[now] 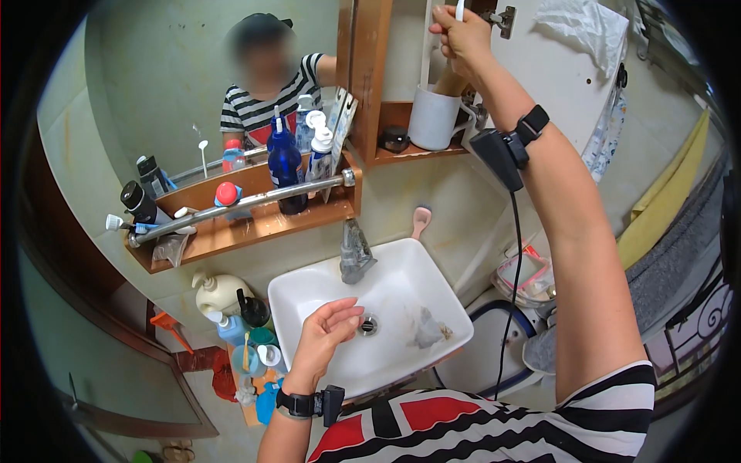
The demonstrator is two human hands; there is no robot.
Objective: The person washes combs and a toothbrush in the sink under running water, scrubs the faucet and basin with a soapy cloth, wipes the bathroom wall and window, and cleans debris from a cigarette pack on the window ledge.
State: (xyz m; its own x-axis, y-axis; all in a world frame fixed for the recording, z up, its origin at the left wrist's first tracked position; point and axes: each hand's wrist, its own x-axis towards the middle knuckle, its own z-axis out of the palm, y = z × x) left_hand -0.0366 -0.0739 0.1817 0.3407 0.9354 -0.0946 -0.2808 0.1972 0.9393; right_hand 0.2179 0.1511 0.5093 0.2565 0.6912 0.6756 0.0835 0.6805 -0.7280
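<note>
My right hand [463, 35] is raised into the open wall cabinet, its fingers pinched on a slim white handle [460, 9]. The far part of that handle runs out of view, so its kind does not show. Just below stands a white mug [434, 117] on the cabinet shelf, with a brownish object [450, 79] upright in it, partly behind my hand. Over the white sink [401, 266] hovers my left hand [324, 336], fingers loosely stretched and holding nothing. Near it are the drain [368, 325] and a grey covered faucet [356, 258].
A wooden shelf [255, 224] under the mirror holds a blue bottle [285, 166] and tubes behind a metal rail. Several pump bottles [224, 293] crowd the sink's left side. The white cabinet door [556, 69] stands open at right. A black cable [512, 285] hangs from my right wrist.
</note>
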